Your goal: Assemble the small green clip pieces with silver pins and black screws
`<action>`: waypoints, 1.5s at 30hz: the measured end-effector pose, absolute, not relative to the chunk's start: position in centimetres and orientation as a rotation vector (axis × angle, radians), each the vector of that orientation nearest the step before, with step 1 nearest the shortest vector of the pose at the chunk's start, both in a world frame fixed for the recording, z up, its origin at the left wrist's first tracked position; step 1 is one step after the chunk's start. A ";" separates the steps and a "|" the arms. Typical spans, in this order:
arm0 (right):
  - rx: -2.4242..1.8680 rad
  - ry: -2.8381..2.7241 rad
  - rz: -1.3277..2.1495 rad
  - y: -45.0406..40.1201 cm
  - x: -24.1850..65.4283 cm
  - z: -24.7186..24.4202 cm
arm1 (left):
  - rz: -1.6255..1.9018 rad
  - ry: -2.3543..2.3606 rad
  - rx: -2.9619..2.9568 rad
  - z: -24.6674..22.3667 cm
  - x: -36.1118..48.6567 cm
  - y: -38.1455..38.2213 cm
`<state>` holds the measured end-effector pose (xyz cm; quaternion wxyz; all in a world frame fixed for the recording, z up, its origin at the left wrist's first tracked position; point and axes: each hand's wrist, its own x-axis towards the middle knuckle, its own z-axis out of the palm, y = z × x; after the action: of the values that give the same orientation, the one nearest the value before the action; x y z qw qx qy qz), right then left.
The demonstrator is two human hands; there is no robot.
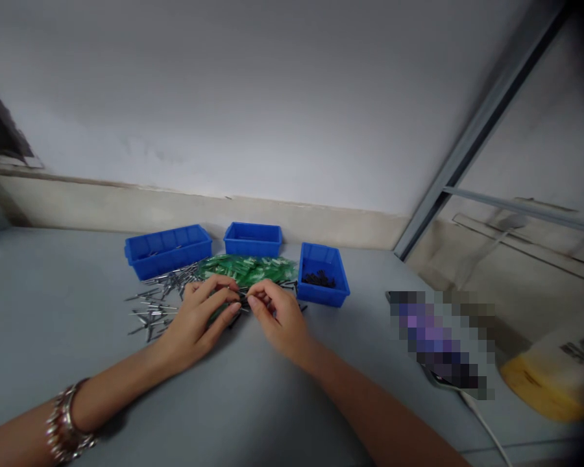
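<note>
My left hand (pixel 202 318) is bent over the table with its fingers curled and its fingertips close together. Facing it, my right hand (pixel 279 318) pinches with thumb and index finger. Small dark, thin pieces show between the two hands, but the fingers hide most of them, so what each hand grips is unclear. To the left of my left hand lies a loose pile of thin metal rods (pixel 153 314), some touching it. Just behind both hands is a heap of green-and-clear small plastic packets (pixel 248 267).
A long blue bin (pixel 170 258) stands at back left, a second blue bin (pixel 253 246) at back centre. The right-hand blue bin (pixel 338 295) holds small black parts (pixel 320 279). A blurred-out phone-like device (pixel 438 344) with a cable and a yellow-bottomed container (pixel 540 392) are farther right.
</note>
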<state>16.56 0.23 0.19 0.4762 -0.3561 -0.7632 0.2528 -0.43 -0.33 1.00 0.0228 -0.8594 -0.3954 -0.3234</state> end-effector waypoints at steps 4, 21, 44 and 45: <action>-0.866 -1.845 0.648 0.1 16.6 0.5 | -1.008 -1.194 -2.663 0.9 -0.5 -0.2; -0.925 -1.920 0.500 0.4 16.7 0.3 | -0.999 -1.198 -2.678 1.0 -0.5 -0.4; -0.836 -1.901 0.527 0.2 16.7 0.6 | -0.951 -1.234 -2.726 1.2 -0.3 -0.5; -0.840 -1.902 0.530 0.1 16.7 0.6 | -0.947 -1.248 -2.721 1.3 -0.3 -0.6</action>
<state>16.66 0.14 0.59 0.4778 -0.3438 -0.7788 0.2170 -0.26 -0.58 1.29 0.0007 -0.8666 -0.3975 -0.3016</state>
